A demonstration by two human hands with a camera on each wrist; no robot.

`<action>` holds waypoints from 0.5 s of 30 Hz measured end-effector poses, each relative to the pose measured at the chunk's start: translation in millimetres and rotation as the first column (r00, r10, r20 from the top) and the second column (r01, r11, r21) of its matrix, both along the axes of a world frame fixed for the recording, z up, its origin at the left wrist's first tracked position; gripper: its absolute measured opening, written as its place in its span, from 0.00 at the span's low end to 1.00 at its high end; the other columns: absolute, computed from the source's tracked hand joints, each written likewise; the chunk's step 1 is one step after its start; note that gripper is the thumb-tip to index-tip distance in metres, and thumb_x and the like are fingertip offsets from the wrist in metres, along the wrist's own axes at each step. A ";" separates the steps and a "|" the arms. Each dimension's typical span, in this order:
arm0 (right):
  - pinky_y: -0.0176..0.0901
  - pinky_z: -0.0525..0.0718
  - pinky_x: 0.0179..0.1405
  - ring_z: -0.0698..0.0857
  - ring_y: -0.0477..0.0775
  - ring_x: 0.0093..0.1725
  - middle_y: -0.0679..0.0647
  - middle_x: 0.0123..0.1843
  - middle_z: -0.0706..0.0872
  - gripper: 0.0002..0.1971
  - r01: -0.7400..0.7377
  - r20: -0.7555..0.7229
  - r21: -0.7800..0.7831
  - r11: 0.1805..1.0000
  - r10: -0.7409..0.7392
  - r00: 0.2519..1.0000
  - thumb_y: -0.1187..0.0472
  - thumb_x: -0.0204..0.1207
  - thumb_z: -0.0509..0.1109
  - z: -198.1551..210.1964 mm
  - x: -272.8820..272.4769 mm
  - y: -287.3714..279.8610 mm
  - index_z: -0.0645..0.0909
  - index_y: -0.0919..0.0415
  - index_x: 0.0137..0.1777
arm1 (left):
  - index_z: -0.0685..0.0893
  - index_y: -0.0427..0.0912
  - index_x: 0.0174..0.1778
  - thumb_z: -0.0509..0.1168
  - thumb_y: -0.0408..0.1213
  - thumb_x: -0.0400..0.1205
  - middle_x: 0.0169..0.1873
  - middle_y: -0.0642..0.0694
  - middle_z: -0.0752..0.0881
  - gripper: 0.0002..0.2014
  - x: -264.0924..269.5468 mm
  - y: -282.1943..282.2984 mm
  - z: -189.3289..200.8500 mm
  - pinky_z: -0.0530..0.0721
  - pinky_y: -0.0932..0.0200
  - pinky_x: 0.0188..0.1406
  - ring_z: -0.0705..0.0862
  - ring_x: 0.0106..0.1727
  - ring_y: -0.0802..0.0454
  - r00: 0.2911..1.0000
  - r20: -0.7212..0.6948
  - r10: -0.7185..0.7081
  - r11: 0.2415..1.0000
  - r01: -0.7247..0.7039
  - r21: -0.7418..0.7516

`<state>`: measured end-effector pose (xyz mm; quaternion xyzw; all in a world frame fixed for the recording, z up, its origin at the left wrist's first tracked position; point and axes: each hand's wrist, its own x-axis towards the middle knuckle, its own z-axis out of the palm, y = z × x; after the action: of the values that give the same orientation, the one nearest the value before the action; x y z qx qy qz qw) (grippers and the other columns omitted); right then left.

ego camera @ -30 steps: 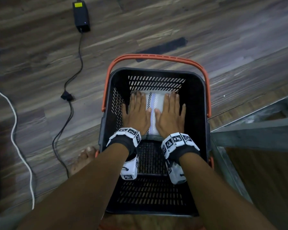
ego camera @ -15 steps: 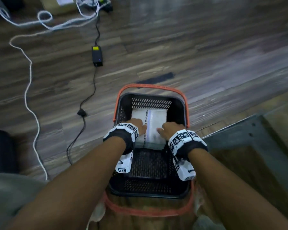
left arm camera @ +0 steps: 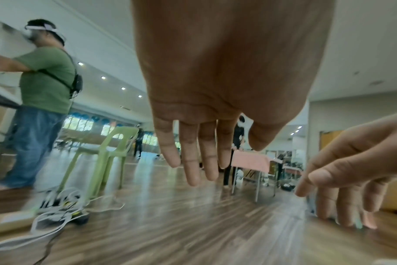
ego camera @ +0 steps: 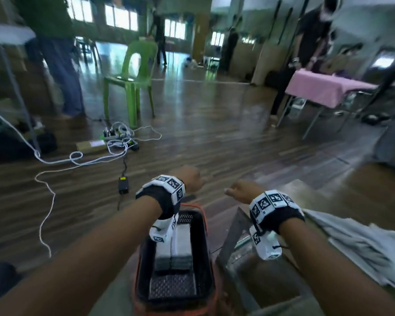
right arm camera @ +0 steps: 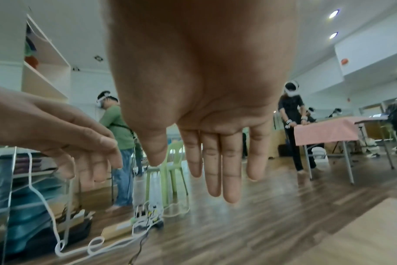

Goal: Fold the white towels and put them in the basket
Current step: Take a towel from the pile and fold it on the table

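Above basket, both hands raised in air — left hand and right hand empty, fingers hanging straight and relaxed, grasping nothing. Folded white towel lies inside black basket with orange rim, at far end, below left wrist. Unfolded grey-white cloth heaped at right on table edge. Beyond — wooden floor, white cable, black power adapter, green plastic chair, pink-covered table, standing persons.

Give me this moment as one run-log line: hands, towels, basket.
left hand: open, empty, raised | right hand: open, empty, raised | folded white towel: lying in basket | unfolded towels: heaped at right
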<state>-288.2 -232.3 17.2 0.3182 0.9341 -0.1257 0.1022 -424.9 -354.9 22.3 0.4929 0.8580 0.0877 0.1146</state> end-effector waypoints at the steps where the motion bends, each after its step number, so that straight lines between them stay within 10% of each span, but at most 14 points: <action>1: 0.41 0.69 0.42 0.80 0.58 0.44 0.64 0.43 0.80 0.23 0.013 -0.023 0.028 1.000 -0.013 1.000 0.48 0.83 0.57 17.9 15.5 -4.1 0.79 0.68 0.39 | 0.81 0.35 0.60 0.54 0.50 0.84 0.62 0.35 0.83 0.23 11.0 -2.3 16.3 0.78 0.51 0.56 0.81 0.61 0.37 0.999 -0.031 -0.029 0.999 0.030 0.033; 6: 0.51 0.81 0.56 0.84 0.62 0.54 0.64 0.55 0.87 0.25 0.115 -0.139 0.095 0.989 -0.101 0.985 0.45 0.81 0.60 78.7 96.7 -23.4 0.84 0.68 0.54 | 0.81 0.38 0.57 0.54 0.54 0.83 0.57 0.38 0.84 0.23 66.9 -8.1 71.3 0.80 0.51 0.56 0.82 0.57 0.40 0.974 -0.156 -0.161 0.976 0.181 0.120; 15: 0.46 0.76 0.48 0.83 0.61 0.56 0.63 0.57 0.86 0.22 0.416 -0.264 0.123 0.901 -0.374 0.889 0.49 0.81 0.62 115.9 240.4 -49.4 0.83 0.70 0.57 | 0.81 0.43 0.51 0.56 0.56 0.82 0.52 0.44 0.84 0.20 170.8 7.2 97.1 0.82 0.51 0.51 0.82 0.52 0.43 0.878 -0.209 -0.430 0.870 0.465 0.165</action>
<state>-47.8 -281.7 133.1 0.4929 0.8622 -0.0975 -0.0651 -254.1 -347.7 119.4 0.6936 0.7123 0.1077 0.0077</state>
